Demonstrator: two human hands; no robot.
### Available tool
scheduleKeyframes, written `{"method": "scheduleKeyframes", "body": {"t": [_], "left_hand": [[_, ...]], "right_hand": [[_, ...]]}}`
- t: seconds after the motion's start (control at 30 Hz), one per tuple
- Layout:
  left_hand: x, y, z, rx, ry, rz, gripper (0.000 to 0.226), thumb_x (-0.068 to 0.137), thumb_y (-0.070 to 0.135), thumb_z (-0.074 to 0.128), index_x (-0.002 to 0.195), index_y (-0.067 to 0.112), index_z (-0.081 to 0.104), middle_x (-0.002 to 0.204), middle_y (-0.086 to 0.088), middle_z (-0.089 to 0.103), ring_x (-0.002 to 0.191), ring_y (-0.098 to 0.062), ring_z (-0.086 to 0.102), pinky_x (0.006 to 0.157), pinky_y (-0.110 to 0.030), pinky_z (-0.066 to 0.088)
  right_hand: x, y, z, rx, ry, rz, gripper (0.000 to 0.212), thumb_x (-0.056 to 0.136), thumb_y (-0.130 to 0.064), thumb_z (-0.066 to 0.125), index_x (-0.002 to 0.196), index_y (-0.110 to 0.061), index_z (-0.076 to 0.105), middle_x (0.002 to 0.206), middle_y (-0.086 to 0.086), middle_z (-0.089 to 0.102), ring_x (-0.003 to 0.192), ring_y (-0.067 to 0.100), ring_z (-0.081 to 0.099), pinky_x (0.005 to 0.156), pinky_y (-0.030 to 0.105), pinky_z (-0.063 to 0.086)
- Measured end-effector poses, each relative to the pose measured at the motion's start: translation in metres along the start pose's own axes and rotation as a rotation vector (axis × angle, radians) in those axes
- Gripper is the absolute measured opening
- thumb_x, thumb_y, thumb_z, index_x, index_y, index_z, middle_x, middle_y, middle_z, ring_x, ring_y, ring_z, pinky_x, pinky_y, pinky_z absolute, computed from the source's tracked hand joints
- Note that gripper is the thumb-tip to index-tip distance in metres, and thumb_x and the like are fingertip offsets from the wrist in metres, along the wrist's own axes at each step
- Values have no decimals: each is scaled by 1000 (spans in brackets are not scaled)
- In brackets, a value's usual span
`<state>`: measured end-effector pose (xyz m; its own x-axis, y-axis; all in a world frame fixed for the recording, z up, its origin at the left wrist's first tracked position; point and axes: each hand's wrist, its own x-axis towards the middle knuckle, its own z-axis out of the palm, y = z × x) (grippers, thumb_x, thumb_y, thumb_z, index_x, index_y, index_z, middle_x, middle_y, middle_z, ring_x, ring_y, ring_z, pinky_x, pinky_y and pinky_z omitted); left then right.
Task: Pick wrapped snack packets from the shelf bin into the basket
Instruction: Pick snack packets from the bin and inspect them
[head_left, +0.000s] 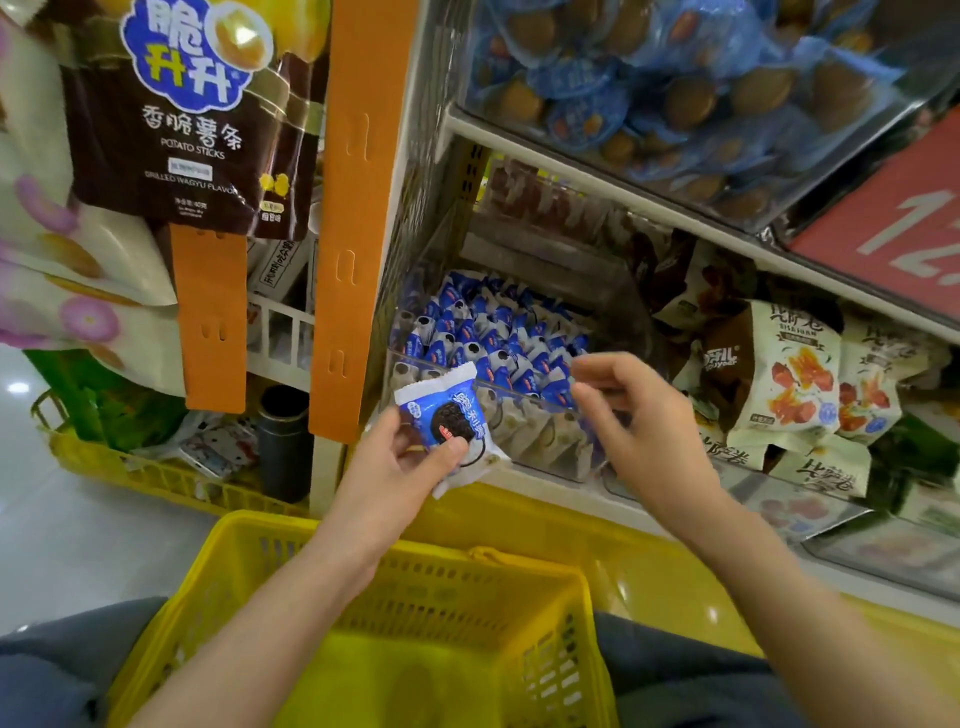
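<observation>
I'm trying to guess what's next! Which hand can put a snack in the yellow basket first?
Probably the left hand: it grips a blue-and-white packet just above the basket and its far rim. The right hand holds nothing beside the shelf bin.

You can reach into the bin (540, 441) from above its clear front wall, beneath the shelf (571, 171) overhead. The orange strip (340, 234) closes off its left side, and the basket (519, 566) below stands open on top.
</observation>
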<state>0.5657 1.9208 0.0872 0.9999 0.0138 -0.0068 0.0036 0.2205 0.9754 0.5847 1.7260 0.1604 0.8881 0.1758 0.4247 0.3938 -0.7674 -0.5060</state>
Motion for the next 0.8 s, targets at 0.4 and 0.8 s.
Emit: {"method": "scheduleKeyframes", "body": {"t": [0.4,0.8], "left_hand": [[24,4,9,-36,-25,19,27,81,18,67,96,34,52,95,17,64,83,10,61,59,-6,46],[27,11,11,-32,-89,47,24,85,19,63,98,36,52,95,19,62,77,16,60,56,-2,44]], "right_hand": [[100,41,8,-680,-618,285,16,91,-20,56,106,-16,60,106,3,61,91,14,57,82,27,47],[94,42,7,-712,-295,272,24,92,-13,51,115,-15,56,109,9,62,95,21,60,84,34,51]]}}
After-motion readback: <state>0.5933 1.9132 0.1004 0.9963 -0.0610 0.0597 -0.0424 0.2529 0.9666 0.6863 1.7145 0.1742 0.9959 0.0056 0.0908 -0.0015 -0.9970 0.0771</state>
